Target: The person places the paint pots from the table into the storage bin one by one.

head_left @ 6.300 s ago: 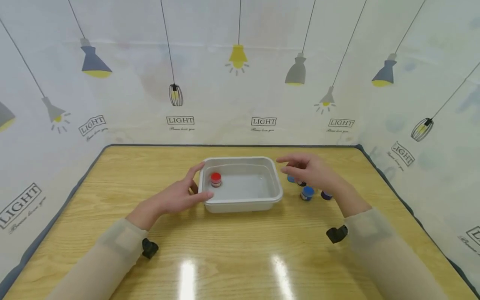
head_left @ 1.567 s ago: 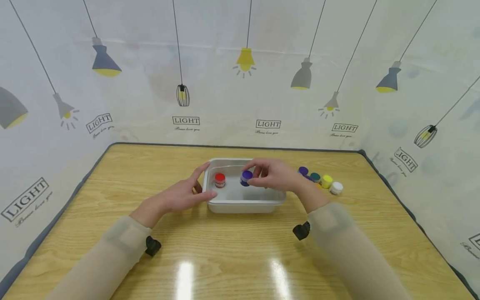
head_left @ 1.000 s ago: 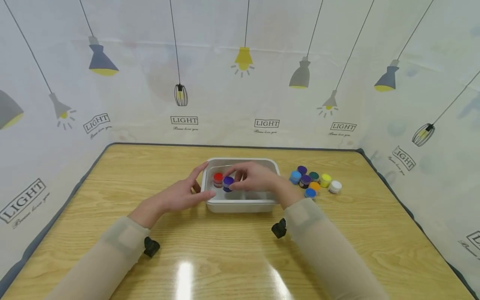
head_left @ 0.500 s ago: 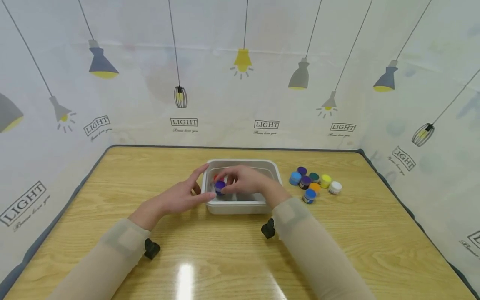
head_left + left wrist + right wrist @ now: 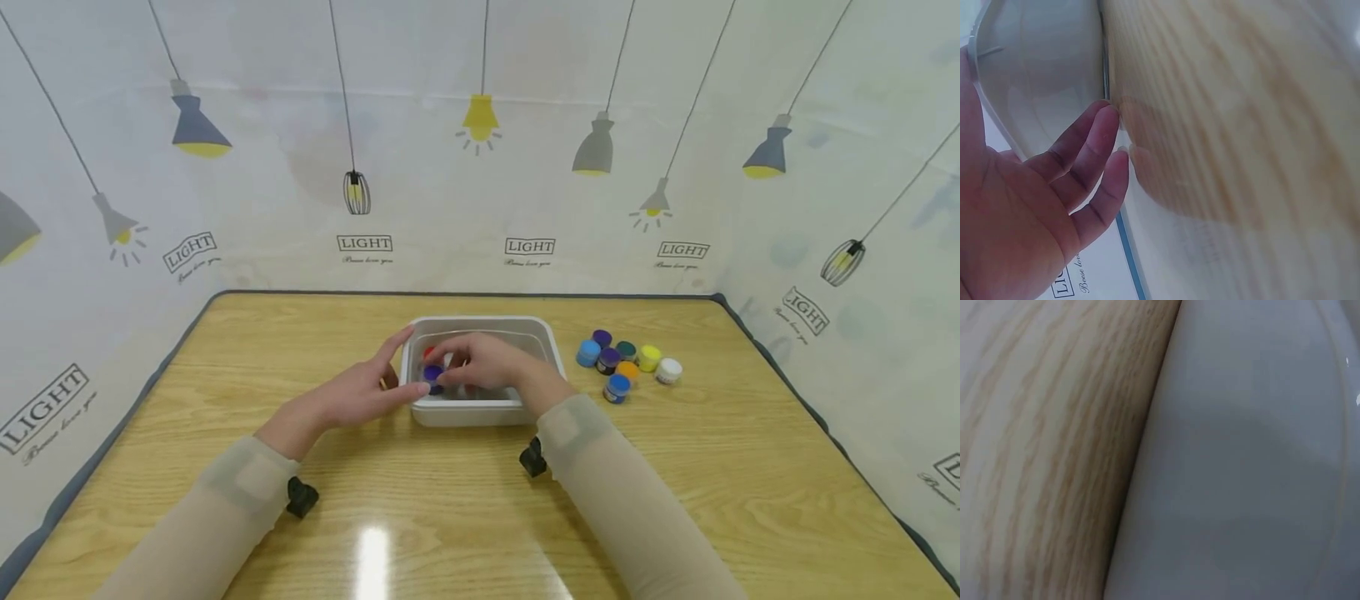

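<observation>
In the head view, a white plastic tub (image 5: 483,415) stands on the wooden table. My left hand (image 5: 367,387) holds its left end, thumb over the near rim and index finger at the far corner. In the left wrist view, bent fingers (image 5: 1100,134) of that hand lie by the tub's outer wall. My right hand (image 5: 480,362) reaches inside and pinches a small paint pot with a blue-violet lid (image 5: 432,374), low in the tub's near left corner. Just behind it is a red-lidded pot (image 5: 429,352), mostly hidden by my right fingers. The right wrist view shows the tub's wall (image 5: 1229,456) without the hand.
Right of the tub stand several paint pots, among them a light blue one (image 5: 588,353), a blue one (image 5: 617,388), an orange one (image 5: 627,372), a yellow one (image 5: 649,358) and a white one (image 5: 669,371). A lamp-printed cloth (image 5: 442,192) encloses the table.
My right hand went to the pots on the right, then brought the blue-violet paint pot left across the tub, down to the near left corner before the red one. My left hand has stayed at the tub.
</observation>
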Motion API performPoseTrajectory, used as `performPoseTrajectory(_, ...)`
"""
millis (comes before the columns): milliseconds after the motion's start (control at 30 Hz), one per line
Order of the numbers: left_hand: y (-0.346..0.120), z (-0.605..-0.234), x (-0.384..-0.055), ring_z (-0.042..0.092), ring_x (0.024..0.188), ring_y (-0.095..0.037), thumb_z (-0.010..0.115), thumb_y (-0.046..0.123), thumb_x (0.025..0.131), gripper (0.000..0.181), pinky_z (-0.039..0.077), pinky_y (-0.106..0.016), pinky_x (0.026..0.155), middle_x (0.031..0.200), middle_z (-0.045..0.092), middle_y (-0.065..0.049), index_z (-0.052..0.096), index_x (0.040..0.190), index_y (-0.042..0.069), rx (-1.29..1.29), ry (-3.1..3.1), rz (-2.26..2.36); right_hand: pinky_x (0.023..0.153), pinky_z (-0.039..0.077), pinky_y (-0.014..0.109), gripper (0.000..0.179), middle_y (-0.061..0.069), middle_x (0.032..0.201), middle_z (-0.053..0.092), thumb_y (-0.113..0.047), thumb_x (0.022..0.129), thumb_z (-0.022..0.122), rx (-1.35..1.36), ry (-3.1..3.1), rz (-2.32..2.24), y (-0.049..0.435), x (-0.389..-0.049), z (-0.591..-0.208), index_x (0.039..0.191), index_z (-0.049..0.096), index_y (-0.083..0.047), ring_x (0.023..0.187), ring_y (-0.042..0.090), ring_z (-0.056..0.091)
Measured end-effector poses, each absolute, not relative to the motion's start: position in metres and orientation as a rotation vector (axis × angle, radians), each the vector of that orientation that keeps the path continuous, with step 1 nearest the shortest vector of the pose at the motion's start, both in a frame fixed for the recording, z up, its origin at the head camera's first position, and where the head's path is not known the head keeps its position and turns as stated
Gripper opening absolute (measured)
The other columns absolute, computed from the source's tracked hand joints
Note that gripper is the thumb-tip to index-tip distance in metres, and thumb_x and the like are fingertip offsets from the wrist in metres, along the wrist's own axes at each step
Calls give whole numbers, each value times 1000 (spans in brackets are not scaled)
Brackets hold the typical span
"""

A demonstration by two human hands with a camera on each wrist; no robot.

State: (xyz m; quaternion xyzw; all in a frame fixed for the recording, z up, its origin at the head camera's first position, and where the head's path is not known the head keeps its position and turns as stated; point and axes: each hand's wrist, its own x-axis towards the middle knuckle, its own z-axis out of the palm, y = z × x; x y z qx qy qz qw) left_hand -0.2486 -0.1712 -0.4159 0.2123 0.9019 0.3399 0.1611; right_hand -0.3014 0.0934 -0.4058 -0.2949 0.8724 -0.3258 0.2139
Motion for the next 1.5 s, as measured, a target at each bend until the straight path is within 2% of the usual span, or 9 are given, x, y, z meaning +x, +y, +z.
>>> performPoseTrajectory(400, -171, -419, -250, 67, 88, -21, 59, 68, 106, 101, 56, -37, 76, 116, 73, -12, -5, 177, 36, 624, 2576, 985, 71, 58, 30, 33, 0, 110, 79, -21, 107, 75, -832, 2431, -915, 93, -301, -407, 139, 74, -23, 75, 16, 72)
performPoseTrajectory(767, -171, -418, -249, 67, 89, -21, 59, 68, 106, 101, 56, -38, 76, 116, 73, -11, -5, 177, 36, 620, 2577, 988, 72, 59, 30, 32, 0, 108, 80, -21, 107, 75, -800, 2426, -927, 93, -302, -408, 139, 75, -24, 76, 17, 72)
performPoseTrajectory(1033, -172, -421, -251, 68, 88, -21, 59, 69, 105, 102, 56, -38, 75, 114, 73, -11, -5, 177, 37, 623, 2571, 1004, 73, 58, 29, 35, -1, 114, 76, -23, 106, 76, -871, 2452, -923, 96, -304, -406, 141, 74, -25, 81, 14, 69)
performPoseTrajectory(1367, -171, -420, -251, 68, 89, -22, 61, 72, 103, 104, 57, -37, 75, 116, 73, -12, -4, 177, 38, 588, 2581, 978, 81, 63, 40, 40, 0, 110, 75, -29, 106, 76, -833, 2452, -1013, 111, -298, -389, 146, 72, -25, 92, 25, 70)
performPoseTrajectory(1500, -172, -421, -252, 69, 90, -22, 61, 71, 103, 103, 57, -38, 76, 117, 74, -13, -5, 177, 39, 590, 2588, 978, 81, 61, 44, 41, 4, 107, 76, -33, 106, 75, -806, 2484, -1006, 124, -293, -378, 146, 72, -23, 86, 24, 68)
